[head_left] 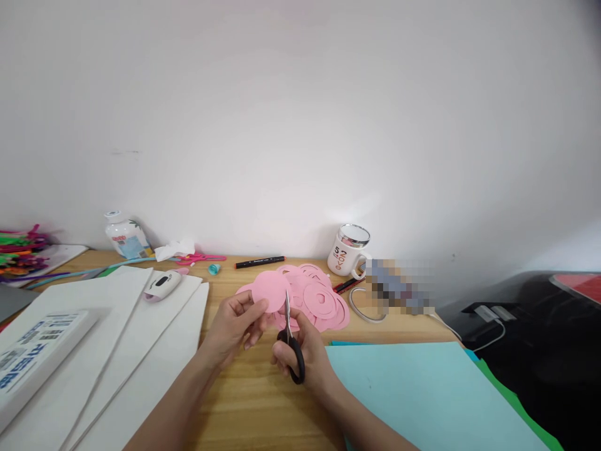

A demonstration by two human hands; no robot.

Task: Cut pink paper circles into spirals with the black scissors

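Note:
Between the thumb and fingers of my left hand [239,321] is a round pink paper disc [270,290], held up off the table. My right hand [305,351] grips a pair of scissors [292,351] with black handles, fingers through the loops. The metal blades point upward and lie at the disc's right edge; whether they touch the paper I cannot tell. Just behind both hands lies a heap of pink paper pieces [323,297], with rings and spiral cuts among them.
Stacked white sheets [178,351] with a white box [42,357] fill the left side. Light blue paper [422,388] lies at the right. Along the wall stand a white bottle [126,237] and a mug [346,252], with a black marker [260,262] and pink scissors [201,257] between them.

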